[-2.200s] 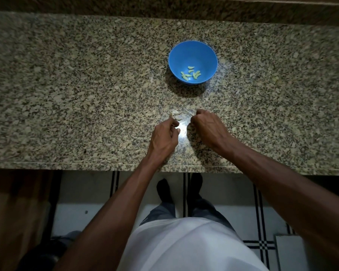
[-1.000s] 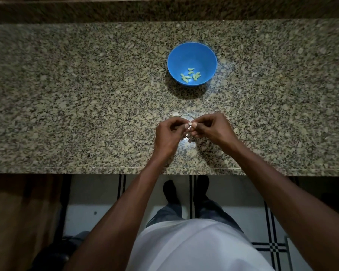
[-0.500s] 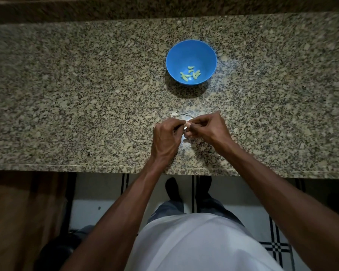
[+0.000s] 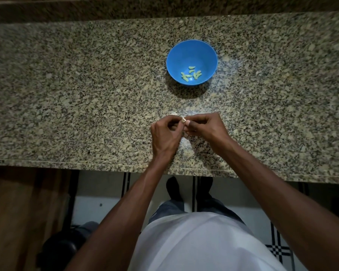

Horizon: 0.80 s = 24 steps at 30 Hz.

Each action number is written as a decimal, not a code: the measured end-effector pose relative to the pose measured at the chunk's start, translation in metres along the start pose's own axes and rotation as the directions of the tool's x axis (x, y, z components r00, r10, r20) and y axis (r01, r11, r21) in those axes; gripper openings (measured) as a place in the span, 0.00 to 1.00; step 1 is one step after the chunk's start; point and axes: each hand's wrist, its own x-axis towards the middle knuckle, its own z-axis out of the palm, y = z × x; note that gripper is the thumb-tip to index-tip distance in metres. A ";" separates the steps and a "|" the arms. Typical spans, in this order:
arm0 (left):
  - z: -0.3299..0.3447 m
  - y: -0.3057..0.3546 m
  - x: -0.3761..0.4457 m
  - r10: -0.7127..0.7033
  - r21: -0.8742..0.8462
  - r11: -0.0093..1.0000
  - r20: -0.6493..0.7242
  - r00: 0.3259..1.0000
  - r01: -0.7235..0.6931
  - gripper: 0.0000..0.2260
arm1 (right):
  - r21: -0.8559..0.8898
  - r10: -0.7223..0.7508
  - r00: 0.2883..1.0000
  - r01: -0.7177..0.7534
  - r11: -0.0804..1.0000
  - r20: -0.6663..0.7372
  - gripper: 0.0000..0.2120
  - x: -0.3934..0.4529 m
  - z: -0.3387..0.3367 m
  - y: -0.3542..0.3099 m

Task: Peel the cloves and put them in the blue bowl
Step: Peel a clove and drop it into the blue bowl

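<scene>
A blue bowl (image 4: 192, 53) stands on the granite counter (image 4: 86, 94) beyond my hands, with several pale peeled cloves (image 4: 191, 74) lying in its bottom. My left hand (image 4: 165, 133) and my right hand (image 4: 205, 127) meet fingertip to fingertip just above the counter, near its front edge. Between them they pinch one small pale clove (image 4: 183, 120), mostly covered by the fingers. A few thin scraps of peel (image 4: 176, 114) lie on the counter right behind my fingertips.
The counter's front edge (image 4: 106, 165) runs just below my wrists. A raised granite ledge (image 4: 164, 8) closes the counter at the back. Below the edge are a tiled floor and my feet.
My hands, apart on the counter by the peel scraps 2.2 s ago, came together and picked up a clove. Since then they have stayed joined, working it with small finger moves.
</scene>
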 end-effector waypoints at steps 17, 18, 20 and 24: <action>0.011 -0.001 0.003 0.107 0.105 0.987 0.155 0.982 -0.124 0.02 | 0.055 0.041 0.999 -0.041 0.998 0.009 0.11 0.000 -0.012 0.002; 0.011 -0.003 0.002 0.118 0.115 0.983 0.191 0.974 -0.142 0.03 | 0.068 0.050 0.999 -0.050 0.996 -0.004 0.11 0.000 -0.012 0.003; 0.009 -0.007 -0.004 0.138 0.114 0.978 0.258 0.956 -0.172 0.04 | 0.136 0.099 0.995 -0.094 0.986 -0.031 0.12 0.002 -0.014 0.004; -0.001 -0.019 -0.025 0.151 0.116 0.973 0.322 0.935 -0.197 0.02 | 0.205 0.161 0.986 -0.150 0.967 -0.037 0.09 0.005 -0.021 0.004</action>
